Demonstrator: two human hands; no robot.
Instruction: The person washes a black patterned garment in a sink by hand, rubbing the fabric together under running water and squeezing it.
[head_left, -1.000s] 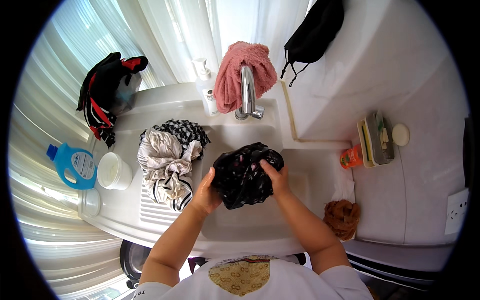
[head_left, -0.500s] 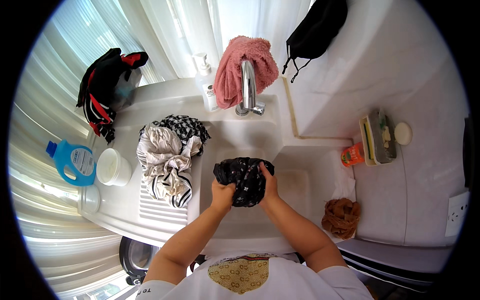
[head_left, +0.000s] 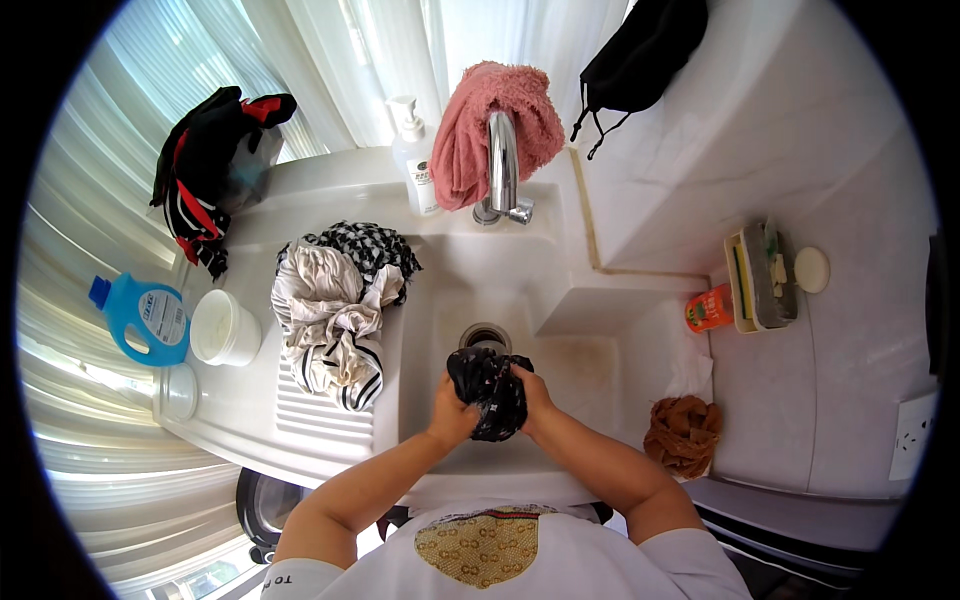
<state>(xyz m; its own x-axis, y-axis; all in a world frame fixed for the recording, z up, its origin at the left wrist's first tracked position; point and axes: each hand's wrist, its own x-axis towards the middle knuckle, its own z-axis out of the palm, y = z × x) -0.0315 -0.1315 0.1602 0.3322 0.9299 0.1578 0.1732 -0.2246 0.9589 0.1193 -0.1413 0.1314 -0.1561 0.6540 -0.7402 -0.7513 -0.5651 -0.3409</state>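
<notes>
A white laundry sink [head_left: 440, 330] sits under a curtained window, with a white counter [head_left: 860, 340] running off to its right. Over the basin, just at six o'clock from the drain [head_left: 485, 336], both hands clamp a bunched dark garment with small light dots [head_left: 490, 392]: the left hand [head_left: 450, 412] grips it from the nine o'clock side, the right hand [head_left: 533, 397] from three o'clock, fingers wrapped tight and pressed toward each other as if wringing it. At nine o'clock from the garment, a heap of cream, striped and checked clothes [head_left: 335, 305] lies on the ribbed drainboard. Further out at nine o'clock stand a white tub [head_left: 223, 327] and a blue detergent bottle [head_left: 140, 318]. At twelve o'clock, a pink towel [head_left: 470, 125] drapes the chrome tap [head_left: 503, 160], a white pump bottle [head_left: 414, 160] just beside it. At four o'clock, a brown crumpled cloth [head_left: 684, 434] rests on the sink's edge.
</notes>
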